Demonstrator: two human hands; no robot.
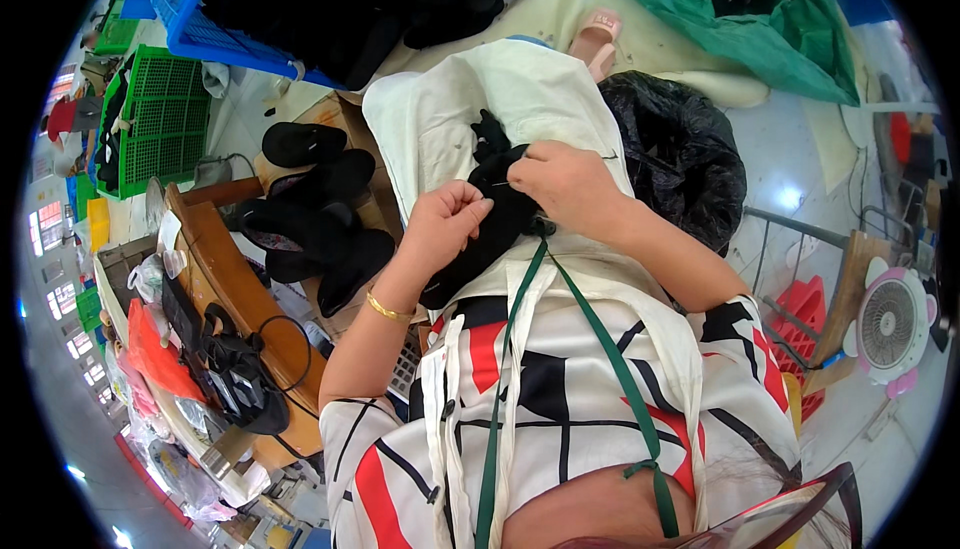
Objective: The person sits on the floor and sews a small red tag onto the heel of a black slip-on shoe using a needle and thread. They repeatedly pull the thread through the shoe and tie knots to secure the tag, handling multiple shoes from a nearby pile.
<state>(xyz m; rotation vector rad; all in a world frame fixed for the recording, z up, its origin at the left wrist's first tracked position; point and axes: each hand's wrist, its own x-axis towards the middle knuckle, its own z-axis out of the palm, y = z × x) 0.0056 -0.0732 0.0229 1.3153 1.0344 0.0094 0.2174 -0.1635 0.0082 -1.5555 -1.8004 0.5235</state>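
Black fabric piece: matt, soft cloth. Apron: cream cloth, smooth. Bag: glossy black plastic. Crates: moulded plastic. Bench: varnished wood. Bracelet: shiny metal.

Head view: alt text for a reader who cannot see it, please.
Both hands, left hand and right hand, grip a black fabric piece over a cream apron. Black shoe pieces lie to the left, a black bag to the right.

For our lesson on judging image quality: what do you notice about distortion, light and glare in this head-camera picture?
Head view: strong fisheye bending, with a black rim around the circle; bright, even light on both hands, left hand and right hand; the black fabric piece shows little detail; small glare spots on the pale floor.
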